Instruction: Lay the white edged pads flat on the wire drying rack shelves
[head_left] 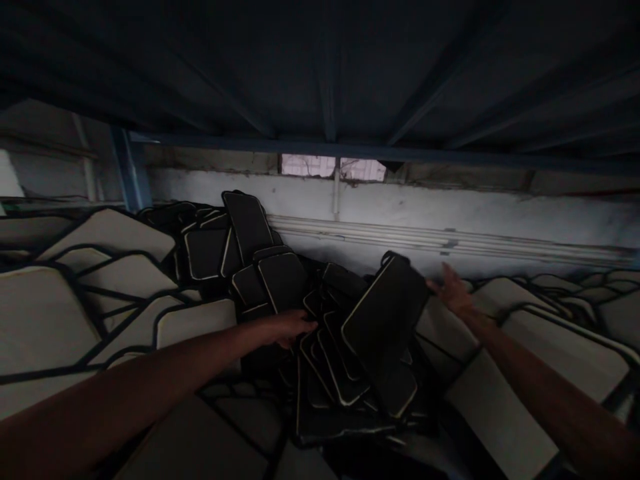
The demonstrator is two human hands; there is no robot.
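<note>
Black flat pads with pale edging lie in a loose pile in the middle. My left hand point(290, 327) reaches over the pile's left part, fingers pointing right beside the dark pads; whether it grips one is too dark to tell. A large black pad point(385, 303) leans tilted on top of the pile. Just right of its upper corner is my right hand point(453, 291), fingers spread, holding nothing. Another black pad point(249, 223) stands steeply at the back left.
Light-faced pads with dark edging are heaped at the left point(43, 320) and the right point(565, 353). Low overhead runs a dark beamed deck point(330, 80), with a blue post point(131, 170) at left. Pipes point(390, 237) run along the white back wall.
</note>
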